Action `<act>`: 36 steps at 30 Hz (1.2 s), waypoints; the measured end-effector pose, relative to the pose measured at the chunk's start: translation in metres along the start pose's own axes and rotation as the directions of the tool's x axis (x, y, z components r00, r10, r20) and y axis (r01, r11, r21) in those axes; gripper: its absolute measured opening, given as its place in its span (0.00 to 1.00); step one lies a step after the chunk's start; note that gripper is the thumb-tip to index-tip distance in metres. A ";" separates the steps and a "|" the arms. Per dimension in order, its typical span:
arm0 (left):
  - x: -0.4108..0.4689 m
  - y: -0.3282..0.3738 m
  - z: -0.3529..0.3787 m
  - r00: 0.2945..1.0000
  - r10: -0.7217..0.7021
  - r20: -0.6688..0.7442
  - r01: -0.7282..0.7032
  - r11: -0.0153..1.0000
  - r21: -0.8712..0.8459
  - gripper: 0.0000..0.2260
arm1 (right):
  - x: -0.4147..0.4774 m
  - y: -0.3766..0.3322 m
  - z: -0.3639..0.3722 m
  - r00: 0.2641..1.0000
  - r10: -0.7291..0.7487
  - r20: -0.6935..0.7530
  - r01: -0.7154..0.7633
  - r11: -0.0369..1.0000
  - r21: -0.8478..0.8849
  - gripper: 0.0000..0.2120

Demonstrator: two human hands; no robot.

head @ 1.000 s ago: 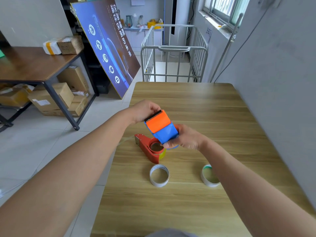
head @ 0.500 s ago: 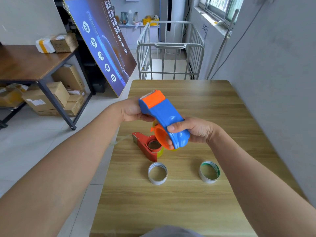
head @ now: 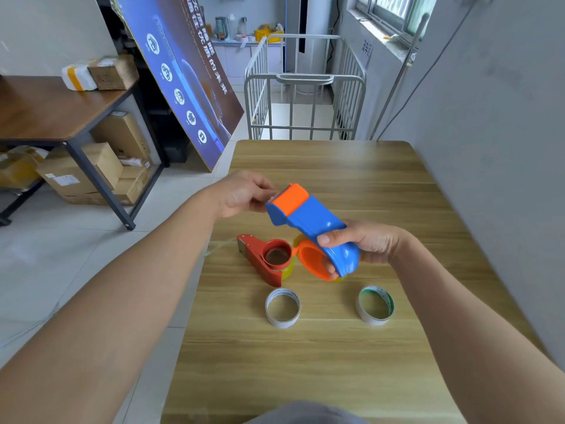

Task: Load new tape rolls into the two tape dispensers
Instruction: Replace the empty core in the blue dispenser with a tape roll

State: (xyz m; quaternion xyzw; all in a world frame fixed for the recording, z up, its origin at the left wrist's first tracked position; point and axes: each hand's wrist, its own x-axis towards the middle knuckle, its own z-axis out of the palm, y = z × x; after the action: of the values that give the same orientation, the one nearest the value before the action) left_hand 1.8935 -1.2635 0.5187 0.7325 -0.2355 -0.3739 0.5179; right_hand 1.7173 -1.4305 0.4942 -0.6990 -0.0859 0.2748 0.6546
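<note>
Head view: blue dispenser (head: 312, 221), held off the bench, runs 11 to 5 o'clock; right hand (head: 363, 244) wraps its lower end, left hand (head: 244, 194) pinches its toothed tip.

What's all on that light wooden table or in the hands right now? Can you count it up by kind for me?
Tape dispensers: 2, the blue and orange dispenser held in both hands, and the red dispenser lying on the table.
Loose tape rolls: 2, the white-rimmed roll and the green-rimmed roll.
Total: 4.
</note>
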 end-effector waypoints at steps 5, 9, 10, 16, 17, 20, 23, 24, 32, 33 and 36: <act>0.001 0.010 -0.022 0.978 0.046 -0.204 -0.033 0.997 0.066 0.09 | -0.014 0.026 -0.003 0.989 0.138 -0.048 -0.134 0.988 0.070 0.41; 0.009 0.006 -0.011 0.957 0.101 -0.272 -0.037 0.973 0.230 0.11 | -0.006 0.031 0.005 0.971 0.194 -0.142 -0.192 0.981 0.032 0.32; 0.011 0.004 -0.008 0.952 0.128 -0.278 -0.044 0.956 0.289 0.12 | -0.006 0.031 0.006 0.962 0.212 -0.175 -0.211 0.977 0.023 0.31; 0.012 0.002 -0.013 0.893 0.251 -0.375 -0.063 0.892 0.447 0.13 | -0.013 0.036 0.009 0.875 0.389 -0.289 -0.382 0.920 0.083 0.19; 0.011 0.005 -0.013 0.893 0.266 -0.364 -0.079 0.887 0.455 0.13 | -0.013 0.038 0.009 0.857 0.403 -0.322 -0.395 0.914 0.094 0.16; 0.009 0.014 0.000 0.900 0.340 -0.274 -0.149 0.829 0.539 0.12 | -0.004 0.044 0.010 0.802 0.402 -0.442 -0.379 0.914 0.144 0.11; 0.009 0.013 0.016 0.898 0.385 -0.215 -0.178 0.762 0.623 0.05 | 0.003 0.047 0.007 0.743 0.422 -0.520 -0.396 0.903 0.167 0.15; 0.009 0.011 0.018 0.908 0.367 -0.202 -0.164 0.755 0.635 0.05 | 0.004 0.048 0.006 0.723 0.437 -0.535 -0.412 0.894 0.174 0.16; 0.006 0.005 0.052 0.883 0.463 -0.077 -0.304 0.688 0.659 0.08 | 0.016 0.047 -0.002 0.610 0.492 -0.621 -0.473 0.855 0.213 0.17; 0.006 0.006 0.056 0.870 0.489 -0.059 -0.327 0.663 0.674 0.08 | 0.018 0.046 -0.004 0.600 0.488 -0.633 -0.464 0.858 0.221 0.17; 0.007 0.001 0.060 0.842 0.539 -0.020 -0.378 0.615 0.692 0.08 | 0.020 0.042 -0.009 0.569 0.482 -0.666 -0.442 0.863 0.246 0.17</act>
State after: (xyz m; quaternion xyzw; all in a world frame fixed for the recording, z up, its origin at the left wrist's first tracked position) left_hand 1.8503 -1.3040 0.5061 0.8190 -0.4722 -0.0331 0.3244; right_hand 1.7281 -1.4345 0.4481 -0.7300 0.3645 0.1481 0.5588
